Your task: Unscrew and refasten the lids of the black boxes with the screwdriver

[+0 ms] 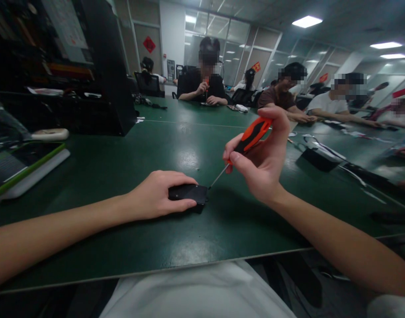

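A small black box-shaped device (193, 194) lies on the green table (129, 176) in front of me. My left hand (157, 194) is wrapped over its left end, fingers closed on it and pressing it to the table. My right hand (260, 161) is closed round a screwdriver (247, 140) with an orange and black handle. Its thin metal shaft slants down to the left, with the tip at the device's upper right corner.
A white and green flat case (26, 170) lies at the left. A tall black cabinet (106, 66) stands behind it. Black parts and cables (324, 157) lie at the right. Several other people sit at the far side of the table, working with their own hands.
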Demonstrator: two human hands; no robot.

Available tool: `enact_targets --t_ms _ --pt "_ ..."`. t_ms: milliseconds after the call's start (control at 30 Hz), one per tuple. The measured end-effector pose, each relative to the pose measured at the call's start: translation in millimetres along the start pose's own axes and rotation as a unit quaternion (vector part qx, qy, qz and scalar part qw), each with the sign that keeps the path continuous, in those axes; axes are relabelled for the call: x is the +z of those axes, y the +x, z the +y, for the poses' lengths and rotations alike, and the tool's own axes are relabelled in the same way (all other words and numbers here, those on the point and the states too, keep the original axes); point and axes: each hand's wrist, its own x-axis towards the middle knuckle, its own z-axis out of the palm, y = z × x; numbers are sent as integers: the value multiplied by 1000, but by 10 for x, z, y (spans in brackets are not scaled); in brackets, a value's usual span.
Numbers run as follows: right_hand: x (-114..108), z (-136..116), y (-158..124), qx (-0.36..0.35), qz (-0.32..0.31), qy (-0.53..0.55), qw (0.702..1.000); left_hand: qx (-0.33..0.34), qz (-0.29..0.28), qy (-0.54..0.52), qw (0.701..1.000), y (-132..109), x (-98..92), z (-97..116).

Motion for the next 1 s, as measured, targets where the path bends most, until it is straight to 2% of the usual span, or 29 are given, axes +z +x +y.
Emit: enact_targets --t_ms 300,467,533,667,733,833,900,1000 --pt "7 99 -46 21 -17 -41 999 5 0 -2 1000 -5 -7 15" --pt "67 58 -35 -60 -28 74 995 9 3 -1 1000 -12 -2 5" --pt "52 53 -28 -81 -34 81 993 11 3 -2 1000 -8 -2 7" --pt "-152 46 -84 -111 -51 -14 992 12 -8 -9 1000 7 -9 23" --pt "-336 35 -156 -128 -46 -68 988 12 -12 -18 1000 13 -14 31" --pt "-629 7 -279 -107 -31 -194 975 11 -4 -26 1000 15 -18 36" --pt "-776 -14 -337 -95 -70 -283 952 9 5 -27 1000 11 -15 34" --pt "-878 -22 -364 -104 -180 -342 916 6 10 -28 1000 4 -8 27"
